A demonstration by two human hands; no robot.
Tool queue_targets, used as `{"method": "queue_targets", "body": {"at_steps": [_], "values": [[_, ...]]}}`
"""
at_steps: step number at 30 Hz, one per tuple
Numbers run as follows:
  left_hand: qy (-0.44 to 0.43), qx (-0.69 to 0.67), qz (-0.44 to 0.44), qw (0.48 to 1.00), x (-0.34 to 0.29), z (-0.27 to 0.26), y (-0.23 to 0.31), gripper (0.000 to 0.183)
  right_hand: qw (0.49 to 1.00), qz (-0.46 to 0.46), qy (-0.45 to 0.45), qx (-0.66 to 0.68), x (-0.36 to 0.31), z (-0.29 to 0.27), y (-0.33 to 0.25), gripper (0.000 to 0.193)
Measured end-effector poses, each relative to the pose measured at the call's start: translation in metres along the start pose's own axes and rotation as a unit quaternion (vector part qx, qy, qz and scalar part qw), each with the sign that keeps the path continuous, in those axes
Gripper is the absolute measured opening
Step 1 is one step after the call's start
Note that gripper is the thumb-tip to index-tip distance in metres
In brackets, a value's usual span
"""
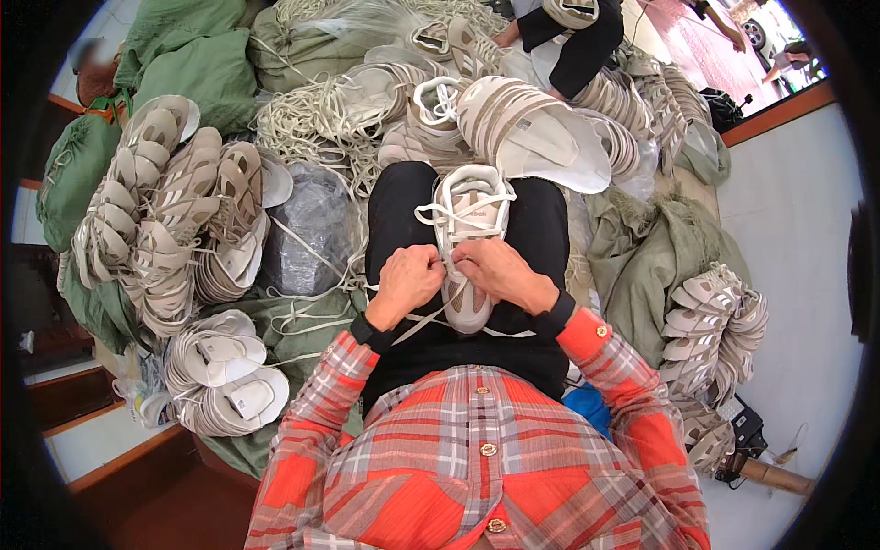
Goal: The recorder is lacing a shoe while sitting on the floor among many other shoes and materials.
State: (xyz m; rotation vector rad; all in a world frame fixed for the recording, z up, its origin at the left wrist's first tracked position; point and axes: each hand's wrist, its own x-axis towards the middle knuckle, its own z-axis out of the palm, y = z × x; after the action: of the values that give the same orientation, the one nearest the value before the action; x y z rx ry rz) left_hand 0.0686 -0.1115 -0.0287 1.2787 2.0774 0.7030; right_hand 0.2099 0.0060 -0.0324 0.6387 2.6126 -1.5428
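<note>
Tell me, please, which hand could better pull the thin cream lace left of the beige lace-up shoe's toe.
Left hand, probably: it's nearer that lace; the right hand lies over the shoe.

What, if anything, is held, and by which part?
Beige shoe upper, at the toe end of its lacing, by left grip and right grip; the exact part pinched cannot be seen.

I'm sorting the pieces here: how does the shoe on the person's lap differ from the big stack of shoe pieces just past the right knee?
The shoe is single; the stack holds many layers. The shoe is laced; no lacing shows on the stack's top piece. Both share pale and tan colours.
</note>
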Motion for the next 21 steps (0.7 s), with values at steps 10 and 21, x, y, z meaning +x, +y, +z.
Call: {"method": "queue_targets", "body": {"at_steps": [10, 21], "values": [[0.040, 0.079, 0.071, 0.994, -0.007, 0.014, 0.010, 0.012, 0.970, 0.149, -0.051, 0.183, -0.005, -0.003, -0.008, 0.018], [0.129, 0.177, 0.227, 0.949, -0.017, 0.021, 0.033, 0.013, 0.880, 0.009, 0.348, 0.322, -0.067, -0.115, -0.050, 0.009]]}}
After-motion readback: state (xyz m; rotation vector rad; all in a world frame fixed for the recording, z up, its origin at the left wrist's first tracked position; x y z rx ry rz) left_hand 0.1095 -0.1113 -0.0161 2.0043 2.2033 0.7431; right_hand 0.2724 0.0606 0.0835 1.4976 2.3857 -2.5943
